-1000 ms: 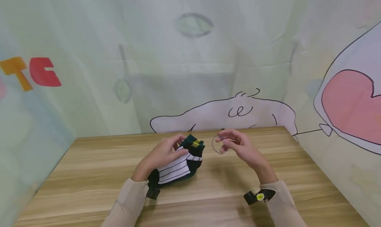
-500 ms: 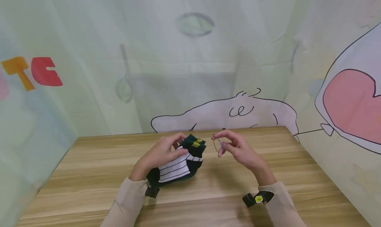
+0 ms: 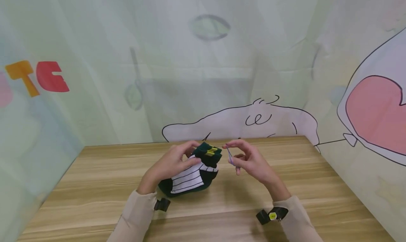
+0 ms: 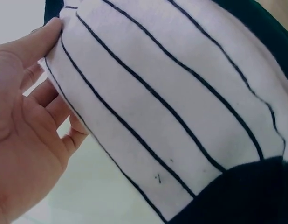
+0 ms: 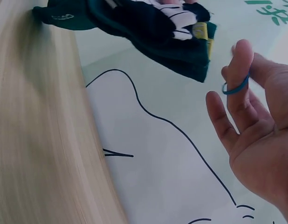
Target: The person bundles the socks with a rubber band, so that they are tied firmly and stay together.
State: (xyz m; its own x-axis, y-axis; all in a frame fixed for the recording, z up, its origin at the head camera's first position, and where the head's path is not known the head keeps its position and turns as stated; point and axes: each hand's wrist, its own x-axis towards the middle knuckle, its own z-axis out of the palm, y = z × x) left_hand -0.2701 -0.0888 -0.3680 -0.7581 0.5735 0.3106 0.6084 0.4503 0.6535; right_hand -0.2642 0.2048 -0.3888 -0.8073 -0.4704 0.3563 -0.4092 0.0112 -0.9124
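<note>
Socks [image 3: 187, 182], dark green with a white panel crossed by thin dark lines, were located in the left hand [image 3: 169, 164], above the middle of the wooden table [image 3: 104, 196]. The left hand gripped the socks between thumb and fingers; the thumb lay on the near face, beside the white panel, and the fingers passed behind. The cuff end [image 3: 207, 159] was raised clear of the table and directed toward the right hand [image 3: 255, 166]; yellow marks [image 3: 210, 153] showed at this end. Whether the opposite end touched the table could not be told.

The right hand held a thin blue band [image 5: 237, 89], hooked on its curved fingers, with the index finger and thumb set apart. In the head view the band appeared as a narrow upright loop, just beside the cuff end and separate from it. The exact path of the band behind the fingers could not be told.

Black devices [image 3: 162, 204] were worn at both wrists, next to beige sleeves [image 3: 137, 210]. A pale printed cloth [image 3: 190, 69] stood behind the table.
</note>
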